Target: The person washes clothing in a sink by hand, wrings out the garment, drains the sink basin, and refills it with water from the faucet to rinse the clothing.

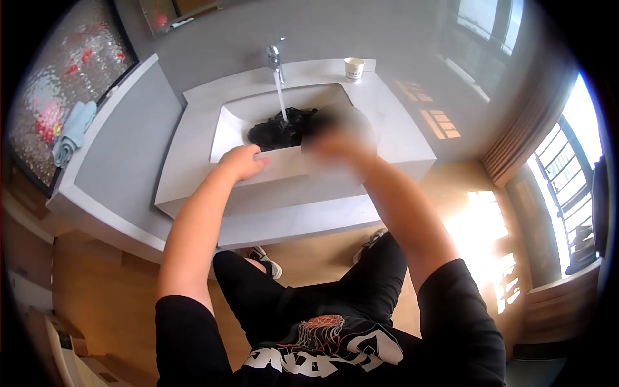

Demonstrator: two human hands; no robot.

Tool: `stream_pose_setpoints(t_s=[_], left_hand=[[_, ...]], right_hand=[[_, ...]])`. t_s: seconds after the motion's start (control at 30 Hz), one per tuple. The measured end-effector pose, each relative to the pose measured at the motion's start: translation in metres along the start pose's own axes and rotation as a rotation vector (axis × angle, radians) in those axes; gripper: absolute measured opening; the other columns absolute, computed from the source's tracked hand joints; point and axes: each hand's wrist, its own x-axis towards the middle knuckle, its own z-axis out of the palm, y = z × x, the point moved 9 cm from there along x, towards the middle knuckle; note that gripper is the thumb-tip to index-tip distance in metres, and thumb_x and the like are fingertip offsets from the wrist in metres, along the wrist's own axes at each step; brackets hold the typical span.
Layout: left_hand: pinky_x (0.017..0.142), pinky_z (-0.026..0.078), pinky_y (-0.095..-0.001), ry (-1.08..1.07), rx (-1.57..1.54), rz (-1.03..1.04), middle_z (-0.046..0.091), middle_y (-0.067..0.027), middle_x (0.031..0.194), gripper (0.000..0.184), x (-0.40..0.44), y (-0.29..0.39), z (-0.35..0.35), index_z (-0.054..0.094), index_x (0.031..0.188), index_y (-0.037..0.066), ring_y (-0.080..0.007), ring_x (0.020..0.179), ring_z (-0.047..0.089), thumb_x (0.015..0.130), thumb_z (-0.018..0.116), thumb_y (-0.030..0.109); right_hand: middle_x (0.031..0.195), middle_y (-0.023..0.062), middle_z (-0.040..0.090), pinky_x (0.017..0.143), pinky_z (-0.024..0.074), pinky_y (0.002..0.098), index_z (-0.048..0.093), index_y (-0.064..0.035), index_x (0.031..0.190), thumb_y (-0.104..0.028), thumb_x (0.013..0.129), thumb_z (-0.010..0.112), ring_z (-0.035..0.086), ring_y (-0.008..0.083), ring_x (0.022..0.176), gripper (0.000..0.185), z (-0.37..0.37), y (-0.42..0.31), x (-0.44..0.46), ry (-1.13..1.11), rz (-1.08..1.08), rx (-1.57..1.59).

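A bundle of wet black cloth [284, 129] lies in the white sink [225, 129]. Water runs onto it from the chrome faucet [275, 59]. My left hand [242, 162] rests at the front rim of the sink, with a gap between thumb and fingers and nothing visible in it. Over the right side of the basin, next to the cloth, is my right hand [335, 143]. A blur covers it and a dark patch beside it, so its fingers and anything in them cannot be made out.
A paper cup [353, 68] stands on the counter [400, 138] at the back right. To the left, a light blue towel [74, 132] hangs over a low grey partition [129, 122]. A curtain [532, 132] and a bright window are at the right.
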Motion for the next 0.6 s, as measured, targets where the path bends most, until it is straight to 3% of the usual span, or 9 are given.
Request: stream_pose_setpoints(t_s=[0.1,0.13,0.23,0.27,0.43,0.5,0.6], left_hand=[[0.092,0.049,-0.0429,0.128,-0.004,-0.012,0.066,-0.0216,0.114,0.052,-0.006,0.003,-0.003,0.066,0.114,0.004,-0.0378,0.108,0.062,0.09,0.063,0.049],[0.092,0.05,-0.0428,0.159,-0.006,-0.052,0.066,-0.0218,0.113,0.052,-0.009,0.005,-0.005,0.067,0.113,0.003,-0.0378,0.107,0.062,0.089,0.064,0.049],[0.091,0.05,-0.0429,0.222,-0.006,-0.099,0.068,-0.0223,0.111,0.051,-0.008,0.003,-0.006,0.068,0.109,0.002,-0.0376,0.104,0.064,0.086,0.066,0.048],[0.09,0.051,-0.0429,0.231,-0.007,-0.102,0.068,-0.0224,0.111,0.051,-0.008,0.001,-0.001,0.068,0.108,0.002,-0.0375,0.104,0.064,0.085,0.067,0.047],[0.085,0.052,-0.044,0.278,-0.053,-0.064,0.07,-0.0229,0.101,0.049,-0.008,0.001,-0.005,0.069,0.102,0.001,-0.039,0.096,0.066,0.082,0.072,0.045],[0.09,0.051,-0.0433,0.161,-0.08,-0.152,0.07,-0.0189,0.108,0.049,-0.007,-0.001,-0.002,0.069,0.106,0.004,-0.0363,0.104,0.063,0.083,0.068,0.048],[0.088,0.051,-0.0438,0.232,-0.05,-0.113,0.07,-0.0186,0.106,0.044,-0.008,-0.001,-0.004,0.069,0.103,0.003,-0.0365,0.102,0.064,0.087,0.065,0.044]], right_hand=[[0.094,0.0113,0.068,0.072,0.0527,0.0379,0.07,-0.005,0.099,-0.023,0.084,0.07,0.066,0.0227,0.084,0.023,0.041,-0.071,-0.031,0.123,0.165,-1.074],[0.104,0.0118,0.068,0.087,0.0501,0.0401,0.069,-0.0066,0.102,-0.034,0.089,0.064,0.065,0.0249,0.1,0.031,0.056,-0.074,-0.036,0.002,0.173,-1.378],[0.108,0.0111,0.069,0.097,0.0439,0.0406,0.068,-0.0087,0.107,-0.045,0.092,0.056,0.062,0.0272,0.107,0.041,0.069,-0.117,-0.067,0.243,0.144,-1.319],[0.114,0.0129,0.068,0.105,0.0374,0.0419,0.067,-0.0082,0.109,-0.054,0.094,0.047,0.058,0.0298,0.116,0.052,0.068,-0.115,-0.069,0.234,0.14,-1.295],[0.113,0.0143,0.068,0.103,0.0404,0.043,0.067,-0.0065,0.107,-0.052,0.097,0.044,0.058,0.0313,0.115,0.052,0.065,-0.115,-0.069,0.256,0.1,-1.273],[0.112,0.0139,0.068,0.103,0.0405,0.0423,0.067,-0.0068,0.107,-0.051,0.098,0.043,0.058,0.0312,0.115,0.051,0.065,-0.115,-0.069,0.252,0.122,-1.272],[0.112,0.013,0.068,0.103,0.0403,0.0419,0.067,-0.0052,0.108,-0.05,0.098,0.044,0.058,0.0309,0.115,0.051,0.066,-0.116,-0.069,0.222,0.18,-1.265]])
